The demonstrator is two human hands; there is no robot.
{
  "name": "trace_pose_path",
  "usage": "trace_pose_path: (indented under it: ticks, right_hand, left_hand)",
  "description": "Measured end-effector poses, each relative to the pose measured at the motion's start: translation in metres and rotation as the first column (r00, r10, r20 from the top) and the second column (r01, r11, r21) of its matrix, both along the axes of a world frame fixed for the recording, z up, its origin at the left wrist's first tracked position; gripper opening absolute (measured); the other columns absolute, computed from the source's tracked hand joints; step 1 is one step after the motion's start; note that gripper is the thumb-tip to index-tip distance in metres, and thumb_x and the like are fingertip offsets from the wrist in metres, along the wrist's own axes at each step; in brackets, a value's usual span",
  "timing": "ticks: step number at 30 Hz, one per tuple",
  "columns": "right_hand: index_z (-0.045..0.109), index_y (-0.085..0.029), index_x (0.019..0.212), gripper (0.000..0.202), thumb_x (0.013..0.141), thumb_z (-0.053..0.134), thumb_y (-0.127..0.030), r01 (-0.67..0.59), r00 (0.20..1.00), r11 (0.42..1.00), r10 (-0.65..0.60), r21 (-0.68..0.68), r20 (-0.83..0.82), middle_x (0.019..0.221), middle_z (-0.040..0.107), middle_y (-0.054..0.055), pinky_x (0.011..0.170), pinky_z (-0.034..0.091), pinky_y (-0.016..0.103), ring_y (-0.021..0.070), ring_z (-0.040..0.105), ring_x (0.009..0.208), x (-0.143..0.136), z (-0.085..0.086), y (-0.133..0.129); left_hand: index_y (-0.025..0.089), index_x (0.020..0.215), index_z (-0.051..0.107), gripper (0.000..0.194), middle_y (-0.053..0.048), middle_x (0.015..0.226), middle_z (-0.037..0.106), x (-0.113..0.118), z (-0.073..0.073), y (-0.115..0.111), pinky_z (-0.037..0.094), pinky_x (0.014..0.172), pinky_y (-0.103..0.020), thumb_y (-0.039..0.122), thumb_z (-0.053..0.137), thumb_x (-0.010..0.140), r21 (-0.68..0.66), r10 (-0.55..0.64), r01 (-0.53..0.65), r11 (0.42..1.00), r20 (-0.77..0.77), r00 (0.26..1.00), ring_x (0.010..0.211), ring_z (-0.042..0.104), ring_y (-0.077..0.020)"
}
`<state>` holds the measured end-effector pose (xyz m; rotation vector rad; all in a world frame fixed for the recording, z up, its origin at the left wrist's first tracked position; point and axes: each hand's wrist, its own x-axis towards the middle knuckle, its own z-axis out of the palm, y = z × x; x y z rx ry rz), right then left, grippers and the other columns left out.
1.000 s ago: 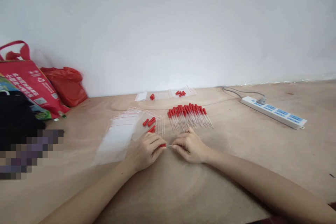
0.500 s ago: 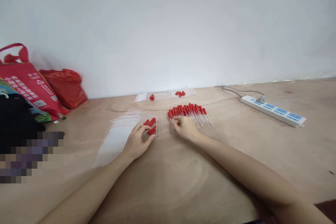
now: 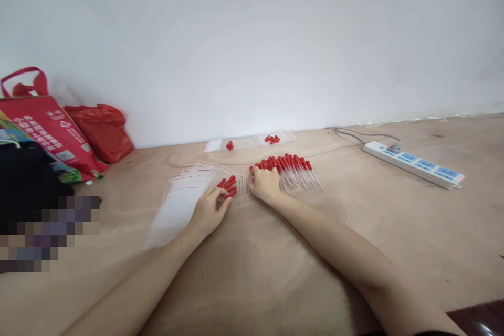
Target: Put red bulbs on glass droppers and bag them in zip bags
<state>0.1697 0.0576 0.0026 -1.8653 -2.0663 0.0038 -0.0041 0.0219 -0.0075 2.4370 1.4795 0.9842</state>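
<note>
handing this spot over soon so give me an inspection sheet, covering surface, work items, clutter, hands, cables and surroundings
Surface: brown wood-toned worktop, a small dark mark near the right edge
Work items: row of red-bulbed droppers; loose red bulbs and clear tubes left of it; overlapping zip-lock bags farther left
Clutter: printed red carrier bag, red plastic bag and black item at far left
Hands: left hand at the loose bulbs; right hand at the row's left end, grip hidden
Cables: grey cords by white power strip, one plug seated
Surroundings: pale wall behind
</note>
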Motion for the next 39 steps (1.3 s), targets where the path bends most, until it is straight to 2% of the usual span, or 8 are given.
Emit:
trace_pose_path:
  ticks: [6,12,18,23,27,31,34,39]
  right_hand:
    - [0.058,-0.015,0.084,0.022,0.079,0.041,-0.027,-0.034,0.999,0.999,0.035,0.032,-0.016,0.084,0.067,0.009,0.076,0.024,0.035,0.0205,0.06,0.078,-0.002,0.001,-0.008]
    - [0.063,-0.013,0.078,0.027,0.078,0.043,-0.031,0.03,0.999,0.995,-0.028,-0.09,0.019,0.081,0.066,0.015,0.079,0.023,0.038,0.0219,0.06,0.076,-0.011,0.008,-0.01]
    - [0.064,-0.014,0.085,0.03,0.077,0.044,-0.035,0.079,0.996,0.98,-0.083,-0.185,-0.014,0.087,0.066,0.014,0.085,0.021,0.042,0.0233,0.061,0.079,-0.019,0.016,-0.001]
    - [0.065,-0.015,0.085,0.028,0.075,0.046,-0.034,0.085,0.994,0.968,-0.1,-0.237,-0.05,0.089,0.066,0.014,0.084,0.024,0.041,0.0239,0.061,0.081,-0.021,0.019,0.001]
    - [0.063,-0.014,0.08,0.028,0.078,0.043,-0.033,0.064,0.994,0.982,-0.078,-0.179,-0.072,0.085,0.066,0.014,0.079,0.029,0.039,0.0239,0.061,0.08,-0.016,0.019,-0.003]
    - [0.058,-0.011,0.087,0.028,0.084,0.035,-0.028,-0.02,0.995,0.998,0.014,-0.057,-0.104,0.085,0.065,0.014,0.07,0.033,0.032,0.0226,0.06,0.079,0.005,0.016,-0.016]
    - [0.05,-0.011,0.091,0.022,0.086,0.032,-0.023,-0.159,0.973,0.984,0.17,0.081,-0.154,0.082,0.064,0.01,0.066,0.033,0.029,0.0186,0.058,0.073,0.031,0.006,-0.034]
    - [0.047,-0.016,0.087,0.012,0.085,0.035,-0.019,-0.416,0.879,0.863,0.462,0.287,-0.116,0.08,0.062,0.005,0.071,0.029,0.03,0.0144,0.054,0.067,0.072,-0.015,-0.068]
  left_hand:
    - [0.017,0.078,0.051,0.01,-0.003,0.076,0.055,0.0,-0.002,0.001,0.047,0.062,-0.028,0.026,0.046,0.077,0.0,0.025,-0.025,1.0,-0.014,1.0,0.067,0.056,-0.0155]
    - [0.017,0.081,0.053,0.01,-0.004,0.079,0.058,0.002,-0.001,0.002,0.047,0.064,-0.028,0.024,0.05,0.075,0.03,-0.008,0.01,1.0,-0.08,0.997,0.069,0.057,-0.0163]
    - [0.017,0.082,0.057,0.011,-0.003,0.076,0.058,0.003,0.0,0.004,0.048,0.059,-0.026,0.024,0.05,0.077,-0.003,-0.017,0.016,1.0,-0.078,0.997,0.067,0.058,-0.016]
    - [0.016,0.088,0.059,0.018,-0.004,0.077,0.056,0.002,-0.005,0.004,0.048,0.062,-0.027,0.023,0.044,0.081,0.076,-0.007,0.013,0.997,-0.088,0.996,0.07,0.058,-0.0164]
    - [0.015,0.091,0.058,0.021,-0.005,0.08,0.053,0.002,-0.004,0.0,0.047,0.066,-0.028,0.022,0.04,0.083,0.15,-0.034,0.043,0.988,-0.058,0.998,0.074,0.056,-0.0169]
    - [0.015,0.088,0.055,0.017,-0.006,0.083,0.052,0.006,0.003,-0.009,0.047,0.069,-0.029,0.02,0.04,0.083,0.159,-0.085,0.083,0.984,0.01,0.996,0.077,0.055,-0.0171]
    - [0.016,0.088,0.051,0.012,-0.005,0.083,0.055,0.013,0.005,-0.02,0.046,0.068,-0.028,0.019,0.041,0.082,0.067,-0.111,0.106,0.992,0.072,0.991,0.077,0.056,-0.0165]
    - [0.018,0.095,0.047,0.014,-0.003,0.082,0.06,0.028,0.0,-0.037,0.047,0.062,-0.027,0.024,0.042,0.083,-0.202,-0.168,0.209,0.957,0.201,0.965,0.069,0.059,-0.0143]
